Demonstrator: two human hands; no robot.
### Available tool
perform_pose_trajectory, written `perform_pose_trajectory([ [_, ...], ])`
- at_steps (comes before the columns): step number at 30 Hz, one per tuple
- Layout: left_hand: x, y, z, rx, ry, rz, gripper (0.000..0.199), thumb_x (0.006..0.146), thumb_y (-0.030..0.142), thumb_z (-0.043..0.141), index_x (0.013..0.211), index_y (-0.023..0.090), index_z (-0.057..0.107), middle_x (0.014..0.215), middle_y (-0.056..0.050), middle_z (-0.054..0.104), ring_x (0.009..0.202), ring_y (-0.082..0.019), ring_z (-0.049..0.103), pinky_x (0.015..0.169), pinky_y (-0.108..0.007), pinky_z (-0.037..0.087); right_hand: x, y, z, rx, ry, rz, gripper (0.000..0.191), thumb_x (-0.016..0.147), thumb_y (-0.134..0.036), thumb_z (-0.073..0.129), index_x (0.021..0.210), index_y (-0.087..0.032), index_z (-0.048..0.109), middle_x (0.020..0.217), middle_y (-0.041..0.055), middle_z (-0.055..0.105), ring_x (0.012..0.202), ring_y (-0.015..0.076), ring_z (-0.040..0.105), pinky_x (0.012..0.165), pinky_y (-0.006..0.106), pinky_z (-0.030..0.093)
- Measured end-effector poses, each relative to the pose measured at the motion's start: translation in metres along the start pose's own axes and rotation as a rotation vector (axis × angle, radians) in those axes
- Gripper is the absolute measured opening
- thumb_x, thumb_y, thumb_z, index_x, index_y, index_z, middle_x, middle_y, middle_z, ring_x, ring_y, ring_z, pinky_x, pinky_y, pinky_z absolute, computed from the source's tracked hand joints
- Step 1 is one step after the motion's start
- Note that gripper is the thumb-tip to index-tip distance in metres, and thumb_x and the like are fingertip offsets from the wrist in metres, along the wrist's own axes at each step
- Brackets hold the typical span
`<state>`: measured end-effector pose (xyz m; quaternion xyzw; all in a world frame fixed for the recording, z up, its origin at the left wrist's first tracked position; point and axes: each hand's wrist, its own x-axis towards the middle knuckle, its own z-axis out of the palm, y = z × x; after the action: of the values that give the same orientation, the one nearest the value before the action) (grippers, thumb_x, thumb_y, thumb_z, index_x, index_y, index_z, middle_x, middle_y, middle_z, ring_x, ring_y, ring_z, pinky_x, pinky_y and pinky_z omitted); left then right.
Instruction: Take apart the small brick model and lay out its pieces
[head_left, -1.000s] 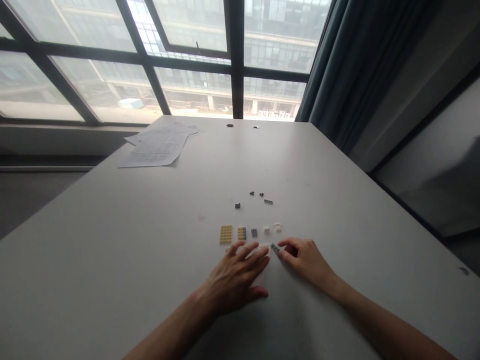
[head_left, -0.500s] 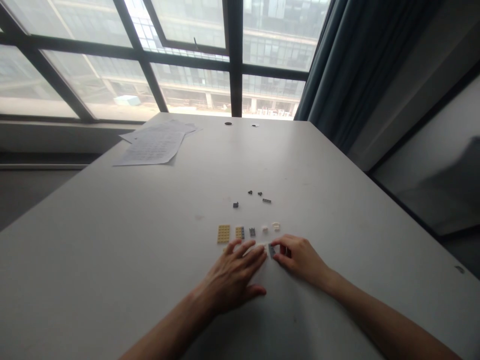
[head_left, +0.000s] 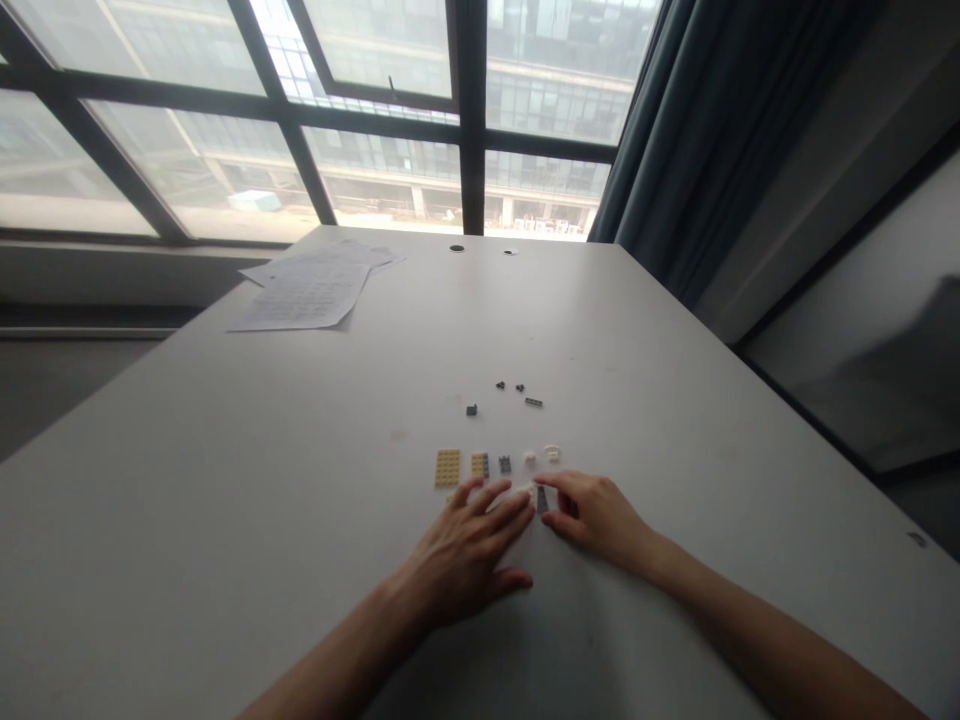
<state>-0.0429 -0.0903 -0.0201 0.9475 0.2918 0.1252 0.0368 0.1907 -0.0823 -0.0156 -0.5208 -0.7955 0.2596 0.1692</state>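
My left hand point(head_left: 476, 555) lies flat with its fingers spread, the fingertips over some small building-block pieces that they partly hide. White bits show beside its fingertips. My right hand point(head_left: 589, 512) has index finger and thumb at the two ends of a dark grey building-block piece point(head_left: 542, 500), just right of my left fingertips. Behind the hands runs a row: a tan studded plate point(head_left: 448, 467), a smaller tan and blue-grey block point(head_left: 480, 465), a grey piece point(head_left: 505, 464), a small white piece point(head_left: 529, 459) and a white arched piece point(head_left: 553, 454).
Farther back lie a dark square piece point(head_left: 471, 410), a dark grey bar point(head_left: 533, 402) and two tiny dark pieces, one point(head_left: 500, 385) left of the other point(head_left: 520, 387). Printed papers point(head_left: 300, 295) rest at the far left of the white table point(head_left: 262, 480).
My right hand has shifted slightly left, and the dark grey piece now stands straighter and closer to my left fingertips. My left hand has stayed in place.
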Motion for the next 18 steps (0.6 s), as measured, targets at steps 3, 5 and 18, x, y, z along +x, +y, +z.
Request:
perform_pose_trajectory([
  [3,0.0009,0.0004,-0.0015,-0.016,-0.009,-0.006,0.062,0.088,0.063,0.041,0.134,0.022,0.048,0.137,-0.007,0.052,0.126,-0.028,0.042,0.106,-0.044,0.021,0.0024,0.0005,-0.0016,0.001,-0.020,-0.020,0.032,0.080,-0.025,0.064,0.112,-0.024,0.065,0.079,-0.0007,0.065,0.069,0.0139,0.058,0.069,0.024,0.043],
  [5,0.0007,0.0005,-0.0011,-0.022,-0.013,-0.007,0.062,0.089,0.063,0.040,0.135,0.021,0.047,0.137,-0.006,0.052,0.126,-0.028,0.042,0.107,-0.044,0.020,0.0032,0.0001,-0.0021,0.003,-0.022,-0.011,0.029,0.080,-0.024,0.064,0.109,-0.024,0.067,0.078,-0.0010,0.065,0.067,0.0135,0.058,0.068,0.024,0.042],
  [18,-0.0007,0.0001,0.0000,-0.018,0.003,0.011,0.061,0.089,0.060,0.044,0.136,0.021,0.046,0.135,-0.009,0.053,0.126,-0.029,0.042,0.107,-0.045,0.023,-0.0014,-0.0017,0.0035,-0.019,0.044,0.022,0.032,0.079,-0.030,0.066,0.109,-0.022,0.065,0.079,0.0011,0.063,0.068,0.0155,0.057,0.068,0.026,0.044],
])
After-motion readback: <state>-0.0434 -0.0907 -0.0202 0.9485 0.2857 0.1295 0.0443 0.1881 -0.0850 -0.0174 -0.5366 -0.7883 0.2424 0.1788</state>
